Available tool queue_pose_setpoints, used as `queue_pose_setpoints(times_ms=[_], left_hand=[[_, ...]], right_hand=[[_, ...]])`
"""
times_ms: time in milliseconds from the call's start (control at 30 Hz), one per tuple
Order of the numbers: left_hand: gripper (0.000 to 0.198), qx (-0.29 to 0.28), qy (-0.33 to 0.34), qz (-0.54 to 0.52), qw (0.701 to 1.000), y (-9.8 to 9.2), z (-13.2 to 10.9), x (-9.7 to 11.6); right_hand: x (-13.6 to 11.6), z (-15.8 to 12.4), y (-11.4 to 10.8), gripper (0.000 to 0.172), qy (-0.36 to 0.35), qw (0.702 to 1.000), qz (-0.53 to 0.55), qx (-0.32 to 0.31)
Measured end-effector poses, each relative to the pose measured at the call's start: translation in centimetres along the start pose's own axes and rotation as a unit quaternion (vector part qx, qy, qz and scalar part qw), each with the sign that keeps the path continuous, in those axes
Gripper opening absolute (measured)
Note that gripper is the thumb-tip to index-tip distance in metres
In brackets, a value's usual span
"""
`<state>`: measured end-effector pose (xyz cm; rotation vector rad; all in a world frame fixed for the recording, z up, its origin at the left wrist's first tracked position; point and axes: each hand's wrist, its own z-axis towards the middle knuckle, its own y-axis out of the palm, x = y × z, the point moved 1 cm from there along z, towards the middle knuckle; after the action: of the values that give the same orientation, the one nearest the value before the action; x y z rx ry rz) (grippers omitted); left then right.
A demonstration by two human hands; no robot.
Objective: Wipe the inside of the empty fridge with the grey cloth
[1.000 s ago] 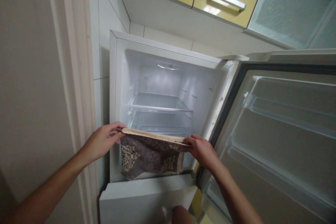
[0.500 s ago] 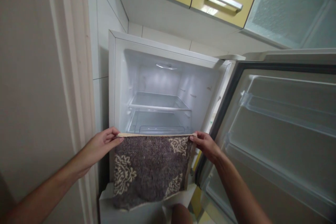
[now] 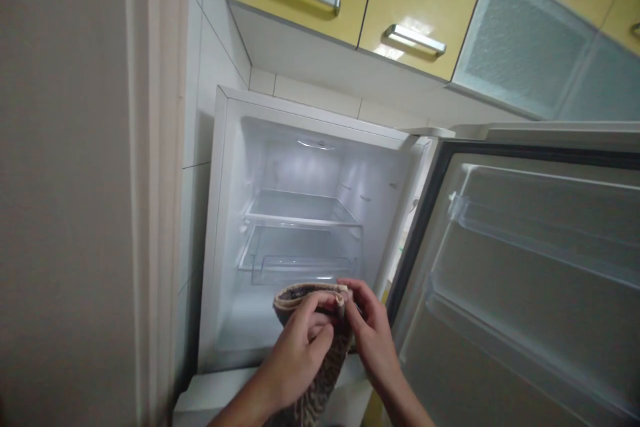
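Observation:
A dark patterned cloth (image 3: pixel 327 367) with a beige edge hangs folded over between my two hands, in front of the fridge. My left hand (image 3: pixel 307 340) grips its top edge, fingers curled over the hem. Close against it, my right hand (image 3: pixel 367 320) pinches the corner where the two ends of the hem meet. The fold bulges out to the left in a loop. Behind the cloth stands the open fridge (image 3: pixel 220 227), with glass shelves (image 3: pixel 300 207) and a clear drawer (image 3: pixel 300 267) inside. The lower part of the cloth is partly hidden by my left hand.
The fridge door (image 3: pixel 520 280) with clear racks stands wide open on the right. Yellow cabinets (image 3: pixel 300 7) with metal handles hang above. A pale door frame (image 3: pixel 155 213) runs down the left side, beside white wall tiles (image 3: pixel 200 133).
The cloth was stretched flat between my hands; now it is folded in half. My left hand has moved right to meet my right hand. The view has tilted up slightly.

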<state>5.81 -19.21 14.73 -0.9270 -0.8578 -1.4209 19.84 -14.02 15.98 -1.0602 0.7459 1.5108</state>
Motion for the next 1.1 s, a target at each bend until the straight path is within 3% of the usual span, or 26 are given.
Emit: queue_pose_setpoints(times_ms=[100, 167, 233, 300, 333, 367, 400, 467, 567, 700, 767, 833, 867, 933, 1033, 1100], left_hand=[[0.039, -0.038, 0.039, 0.074, 0.996, -0.9, -0.7, 0.1], [0.034, -0.013, 0.060, 0.142, 0.988, -2.3, -1.2, -0.8], [0.040, 0.078, 0.055, 0.180, 0.979, -3.8, -2.3, -3.1], [0.078, 0.188, 0.029, 0.162, 0.968, -5.2, -4.1, -6.7], [0.102, 0.189, 0.009, 0.130, 0.973, -5.6, -5.0, -8.7], [0.118, 0.140, -0.021, 0.085, 0.986, -5.8, -5.9, -10.6], [0.118, 0.094, -0.062, 0.029, 0.993, -5.9, -6.5, -12.1], [0.098, 0.049, -0.136, -0.030, 0.989, -5.9, -6.8, -13.5], [0.074, 0.095, -0.168, -0.031, 0.981, -6.4, -4.4, -11.5], [0.049, 0.133, -0.073, 0.050, 0.987, -8.2, 0.1, -5.1], [0.034, 0.129, -0.024, 0.104, 0.986, -9.1, 0.6, -3.0], [0.034, 0.122, 0.017, 0.149, 0.981, -9.9, -0.6, -3.0], [0.038, 0.121, 0.029, 0.169, 0.978, -10.3, -1.8, -3.9], [0.042, 0.113, 0.029, 0.207, 0.971, -11.0, -5.0, -7.9], [0.045, 0.087, -0.036, 0.252, 0.963, -12.1, -10.9, -16.6], [0.046, 0.107, -0.081, 0.281, 0.950, -12.7, -14.1, -21.7]], right_hand=[[0.4, -1.1, -1.3, 0.054, 0.000, 0.999, 0.021, -0.030], [0.8, -1.6, -1.8, 0.059, 0.006, 0.999, 0.030, -0.035], [1.0, -2.1, -2.0, 0.057, 0.028, 0.998, 0.040, -0.041], [1.2, -2.6, -2.1, 0.056, 0.051, 0.994, 0.056, -0.076], [1.3, -2.8, -2.1, 0.057, 0.058, 0.992, 0.063, -0.096], [1.4, -2.8, -2.2, 0.058, 0.065, 0.989, 0.068, -0.115], [1.6, -2.7, -2.3, 0.058, 0.069, 0.987, 0.068, -0.127], [2.3, -1.8, -2.5, 0.058, 0.070, 0.989, 0.041, -0.127], [3.2, 1.0, -3.0, 0.053, 0.043, 0.994, -0.038, -0.091], [2.5, 3.9, -3.5, 0.047, -0.023, 0.993, -0.116, -0.025], [1.7, 3.5, -3.8, 0.042, -0.059, 0.987, -0.148, -0.003], [1.7, 1.8, -3.7, 0.036, -0.093, 0.979, -0.183, -0.004], [2.3, 0.6, -3.5, 0.032, -0.105, 0.974, -0.201, -0.017], [4.8, -2.1, -2.6, 0.028, -0.113, 0.966, -0.226, -0.065], [11.4, -6.4, -0.8, 0.022, -0.072, 0.953, -0.256, -0.145], [16.0, -8.6, 0.1, 0.019, -0.031, 0.941, -0.290, -0.169]])
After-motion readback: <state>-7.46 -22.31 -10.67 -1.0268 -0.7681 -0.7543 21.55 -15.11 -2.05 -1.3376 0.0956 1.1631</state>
